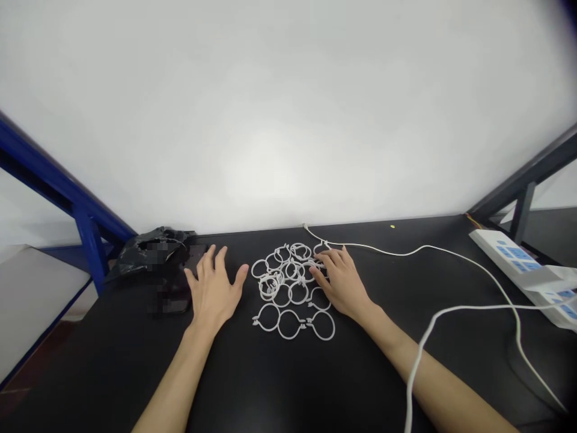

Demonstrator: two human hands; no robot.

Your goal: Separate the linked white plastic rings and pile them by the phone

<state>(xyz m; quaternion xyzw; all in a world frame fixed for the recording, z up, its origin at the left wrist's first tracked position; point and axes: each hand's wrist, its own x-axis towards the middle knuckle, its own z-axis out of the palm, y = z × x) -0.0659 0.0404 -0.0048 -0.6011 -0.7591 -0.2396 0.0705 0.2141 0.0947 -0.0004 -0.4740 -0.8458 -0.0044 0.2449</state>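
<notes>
A loose pile of white plastic curtain rings point(273, 282), each with a small clip end, lies on the black table point(270, 385). Several overlap at the back, while three, including a ring point(334, 325) at the right, sit in a row nearer me. My left hand point(213, 293) hovers or rests just left of the pile, fingers spread and holding nothing. Over the pile's right edge is my right hand point(343, 281), its thumb and fingers apart above some rings. Whether its fingertips touch a ring I cannot tell.
A crumpled black plastic bag point(135, 255) and dark flat items point(178, 300) lie at the left. White cables point(426, 246) cross the right side, one passing over my right forearm. A white power strip point(505, 252) stands far right. Blue frame bars point(90, 234) and a white wall point(270, 120) bound the table.
</notes>
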